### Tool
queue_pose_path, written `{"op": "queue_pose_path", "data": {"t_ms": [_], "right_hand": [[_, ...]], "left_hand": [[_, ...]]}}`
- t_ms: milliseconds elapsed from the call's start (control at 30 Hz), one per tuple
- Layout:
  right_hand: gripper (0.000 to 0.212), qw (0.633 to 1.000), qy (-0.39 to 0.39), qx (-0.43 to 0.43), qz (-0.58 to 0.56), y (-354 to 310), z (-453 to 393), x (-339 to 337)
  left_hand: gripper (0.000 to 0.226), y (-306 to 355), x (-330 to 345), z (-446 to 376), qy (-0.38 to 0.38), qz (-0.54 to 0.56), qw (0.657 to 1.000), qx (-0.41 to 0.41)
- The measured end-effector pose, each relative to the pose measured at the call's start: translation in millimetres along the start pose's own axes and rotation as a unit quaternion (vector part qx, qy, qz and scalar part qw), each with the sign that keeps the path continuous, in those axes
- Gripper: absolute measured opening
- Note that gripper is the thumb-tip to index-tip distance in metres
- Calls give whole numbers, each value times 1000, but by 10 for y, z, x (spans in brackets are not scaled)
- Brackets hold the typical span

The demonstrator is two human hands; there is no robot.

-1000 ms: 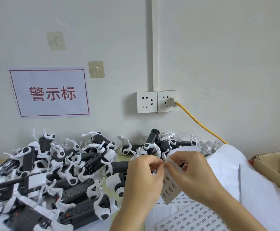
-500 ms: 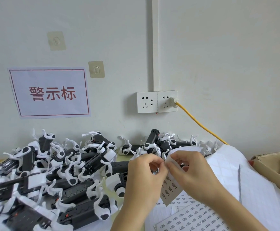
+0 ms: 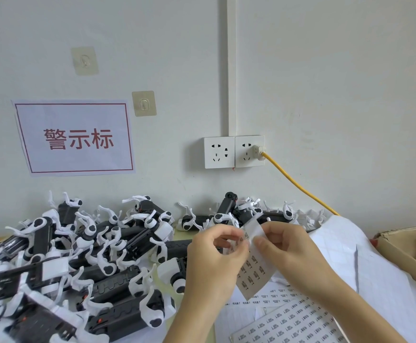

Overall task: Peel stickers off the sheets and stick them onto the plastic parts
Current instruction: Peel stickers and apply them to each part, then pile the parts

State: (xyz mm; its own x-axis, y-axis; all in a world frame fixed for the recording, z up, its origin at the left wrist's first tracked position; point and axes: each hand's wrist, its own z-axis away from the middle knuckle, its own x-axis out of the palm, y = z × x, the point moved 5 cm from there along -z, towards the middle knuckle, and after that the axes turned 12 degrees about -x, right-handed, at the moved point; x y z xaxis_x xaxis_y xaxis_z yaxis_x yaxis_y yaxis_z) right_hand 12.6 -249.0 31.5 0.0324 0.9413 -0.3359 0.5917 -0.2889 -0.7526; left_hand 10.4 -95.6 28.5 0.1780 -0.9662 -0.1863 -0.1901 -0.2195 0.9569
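Above the heaped black-and-white plastic parts (image 3: 98, 263), my left hand (image 3: 214, 263) has pulled back, pinching something blurred; my right hand (image 3: 286, 251) pinches the thin, curling sticker sheet (image 3: 254, 266).

Head-worn view, facing wall, close above hands (image 3: 251, 256)

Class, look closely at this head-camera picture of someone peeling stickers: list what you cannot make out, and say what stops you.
1. Print on the held sticker sheet: too small to read.
2. Whether a sticker is already between the left hand's fingertips: blurred.
3. Inside of the cardboard box: cut off by the right edge.
4. Where the yellow cable ends: hidden behind the white paper sheets.
5. Lower plastic parts in the pile: covered by others.
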Motion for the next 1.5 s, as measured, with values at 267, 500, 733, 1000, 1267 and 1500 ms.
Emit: {"op": "queue_pose_path", "data": {"t_ms": [267,500,733,1000,1267,1500], "right_hand": [[27,999,-2,22,-28,14,-3,18],[23,999,3,33,-34,61,-3,-9],[19,999,17,26,-16,5,-12,-13],[31,999,22,14,29,-5,-17,29],[28,999,12,-3,47,-59,-9,48],[43,999,-5,-10,51,-151,5,56]], "left_hand": [[14,4,11,10,-2,4,1000,18],[14,33,12,25,21,-14,998,50],[15,93,11,53,34,-43,991,120],[8,176,52,102,105,-200,932,283],[12,175,105,122,99,-289,901,309],[15,186,97,120,90,-286,910,287]]}}
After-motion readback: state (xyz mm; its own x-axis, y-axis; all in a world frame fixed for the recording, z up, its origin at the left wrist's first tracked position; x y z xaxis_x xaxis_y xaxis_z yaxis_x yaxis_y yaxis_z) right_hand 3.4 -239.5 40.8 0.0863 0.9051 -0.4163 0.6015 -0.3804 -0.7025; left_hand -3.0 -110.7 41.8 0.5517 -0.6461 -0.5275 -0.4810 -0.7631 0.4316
